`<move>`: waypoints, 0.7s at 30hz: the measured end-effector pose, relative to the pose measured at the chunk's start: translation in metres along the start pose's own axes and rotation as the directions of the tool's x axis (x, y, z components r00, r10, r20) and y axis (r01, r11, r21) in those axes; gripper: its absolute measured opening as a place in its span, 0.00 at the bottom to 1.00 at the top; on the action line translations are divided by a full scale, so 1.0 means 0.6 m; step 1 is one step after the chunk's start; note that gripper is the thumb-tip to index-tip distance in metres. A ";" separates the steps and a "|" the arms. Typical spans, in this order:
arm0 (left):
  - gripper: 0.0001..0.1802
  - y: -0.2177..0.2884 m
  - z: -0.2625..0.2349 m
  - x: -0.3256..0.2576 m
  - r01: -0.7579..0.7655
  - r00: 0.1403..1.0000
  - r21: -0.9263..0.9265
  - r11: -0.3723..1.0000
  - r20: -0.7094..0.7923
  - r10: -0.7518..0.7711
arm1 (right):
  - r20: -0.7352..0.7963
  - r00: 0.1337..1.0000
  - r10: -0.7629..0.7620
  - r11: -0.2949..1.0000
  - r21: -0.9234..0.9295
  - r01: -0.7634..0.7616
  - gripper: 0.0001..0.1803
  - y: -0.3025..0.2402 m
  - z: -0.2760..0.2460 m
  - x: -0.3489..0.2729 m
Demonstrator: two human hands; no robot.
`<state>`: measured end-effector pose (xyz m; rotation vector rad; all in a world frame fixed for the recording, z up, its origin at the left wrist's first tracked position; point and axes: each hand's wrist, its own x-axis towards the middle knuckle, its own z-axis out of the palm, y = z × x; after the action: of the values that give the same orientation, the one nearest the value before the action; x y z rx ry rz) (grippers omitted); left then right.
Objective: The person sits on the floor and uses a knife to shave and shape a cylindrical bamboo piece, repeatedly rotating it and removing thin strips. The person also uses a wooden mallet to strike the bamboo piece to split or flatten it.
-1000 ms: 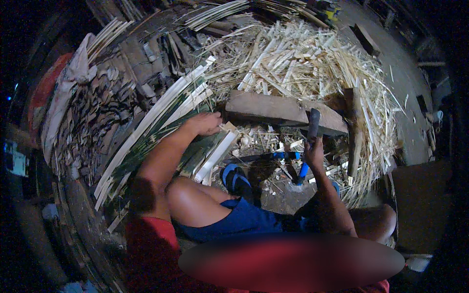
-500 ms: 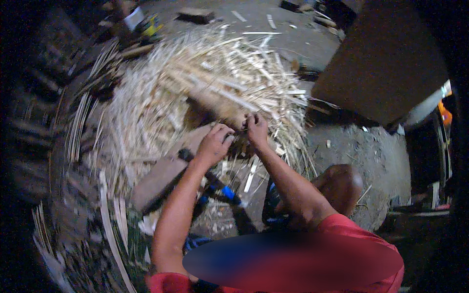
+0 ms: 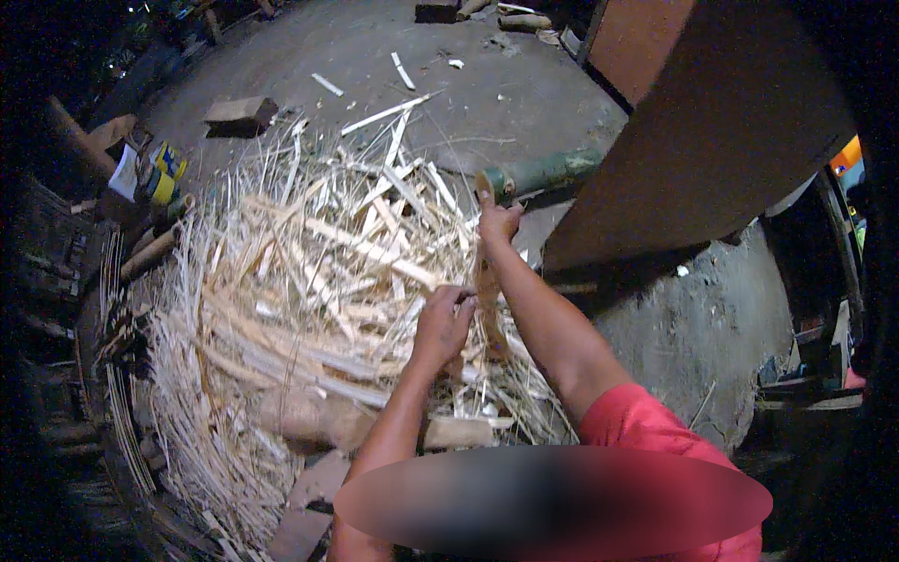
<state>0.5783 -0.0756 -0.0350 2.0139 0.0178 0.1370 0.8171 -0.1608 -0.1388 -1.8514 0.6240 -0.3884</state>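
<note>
My right hand (image 3: 499, 223) reaches forward to the pale cut end of a green bamboo pole (image 3: 548, 171), one finger stretched out along it. Whether it touches the pole, I cannot tell. Lower and to the left, my left hand (image 3: 444, 323) hovers above a heap of pale wood strips and shavings (image 3: 318, 253). Its fingers are bent but apart, with nothing visible between them. A thick tan log-like piece (image 3: 314, 419) lies across the near side of the heap, partly hidden behind my left forearm.
A large brown panel (image 3: 684, 159) slants up at the right, over the pole's far end. On the floor beyond the heap lies a wooden block (image 3: 240, 116). A yellow-and-dark container (image 3: 165, 178) stands at the far left. Thin strips (image 3: 126, 421) are bundled along the left side.
The view has swung toward the far right. My hands were close together over the heap; now my right hand has stretched ahead to the green bamboo pole, and my left has stayed back.
</note>
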 end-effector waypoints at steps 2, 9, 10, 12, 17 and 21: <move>0.13 -0.006 0.010 0.027 -0.052 0.999 0.079 0.996 0.015 0.051 | -0.041 0.998 0.038 0.973 -0.228 -0.046 0.52 0.006 0.043 0.047; 0.13 0.010 0.020 0.018 0.213 0.968 -0.041 0.976 0.147 -0.205 | 0.014 0.923 0.385 0.879 -0.311 -0.362 0.48 0.024 0.062 0.094; 0.13 0.016 0.015 0.013 0.174 0.979 -0.044 0.984 0.117 -0.168 | 0.010 0.919 0.393 0.894 -0.239 -0.379 0.46 0.020 0.053 0.090; 0.13 0.031 0.001 0.001 0.196 0.975 -0.025 0.980 0.108 -0.192 | -0.094 0.928 0.362 0.918 -0.137 -0.372 0.37 0.003 0.034 0.082; 0.14 0.077 -0.043 -0.029 0.244 0.969 -0.199 0.949 0.097 -0.229 | 0.217 0.876 0.430 0.667 0.577 -0.471 0.23 -0.071 -0.031 0.055; 0.17 0.116 -0.086 -0.070 0.233 0.968 -0.358 0.904 -0.009 -0.252 | 0.548 0.809 0.212 0.782 0.401 -0.477 0.25 -0.121 -0.084 -0.002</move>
<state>0.5278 -0.0626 0.0459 1.6297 0.2619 0.0325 0.8058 -0.1789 -0.0530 -1.1885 0.4500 0.1561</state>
